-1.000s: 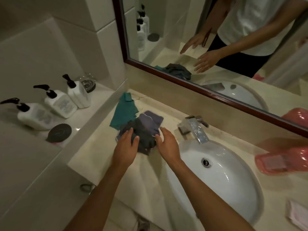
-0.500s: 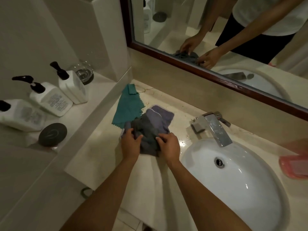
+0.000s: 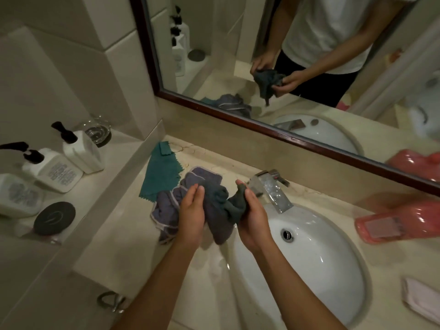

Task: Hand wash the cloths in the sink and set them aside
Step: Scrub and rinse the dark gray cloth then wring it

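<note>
**Dark cloth is in both your hands, basin just to its right**

Nearest you, both forearms run up from the lower edge and converge over the counter's left side. Your left hand (image 3: 191, 216) is curled around the left part of the dark grey cloth (image 3: 220, 211), back of the hand up, fingers pointing away from you. Your right hand (image 3: 252, 220) grips the cloth's right end, with a tuft of fabric poking up above the thumb. Neither hand is free.

The cloth is bunched between them, its long axis running roughly left to right, and a loose tail hangs down toward the counter. It appears lifted clear of the pile; the mirror reflection supports that.

The relation that matters: the sink (image 3: 333, 270) lies to the right of the cloth, and your right hand is already at its left rim, so it is the nearer hand. I judge the carry is a short sideways shift to the right, with the faucet (image 3: 273, 190) just beyond your right fingertips and in the way if you drift forward.

Farther out, the purple cloth (image 3: 166, 206) lies crumpled on the counter under and behind your left hand, and the teal cloth (image 3: 160, 173) lies flat beyond it, touching its far edge. Both are unwashed by my reading.
</note>
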A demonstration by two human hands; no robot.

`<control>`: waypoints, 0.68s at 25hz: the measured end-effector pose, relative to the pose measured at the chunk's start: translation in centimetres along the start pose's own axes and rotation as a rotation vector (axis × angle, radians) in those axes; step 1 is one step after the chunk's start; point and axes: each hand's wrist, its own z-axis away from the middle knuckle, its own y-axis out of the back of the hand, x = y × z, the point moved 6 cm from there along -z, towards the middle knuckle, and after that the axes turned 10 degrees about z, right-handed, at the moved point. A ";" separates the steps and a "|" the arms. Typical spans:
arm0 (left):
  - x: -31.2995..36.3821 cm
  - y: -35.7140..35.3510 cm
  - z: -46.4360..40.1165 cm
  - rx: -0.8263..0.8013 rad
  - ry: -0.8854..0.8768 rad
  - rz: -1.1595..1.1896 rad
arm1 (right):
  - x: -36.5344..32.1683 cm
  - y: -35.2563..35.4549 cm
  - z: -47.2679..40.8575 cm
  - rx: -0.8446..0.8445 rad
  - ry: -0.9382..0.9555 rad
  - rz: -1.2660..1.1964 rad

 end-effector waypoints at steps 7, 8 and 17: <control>-2.0 -10.6 7.7 -0.379 0.038 -0.141 | -3.3 7.8 4.3 0.278 0.136 0.276; -2.2 -11.2 8.1 -0.402 -0.056 -0.252 | -3.6 9.0 4.7 0.322 0.155 0.291; -13.8 -17.6 10.3 -0.353 0.263 -0.049 | -4.6 16.9 5.4 0.264 -0.016 0.223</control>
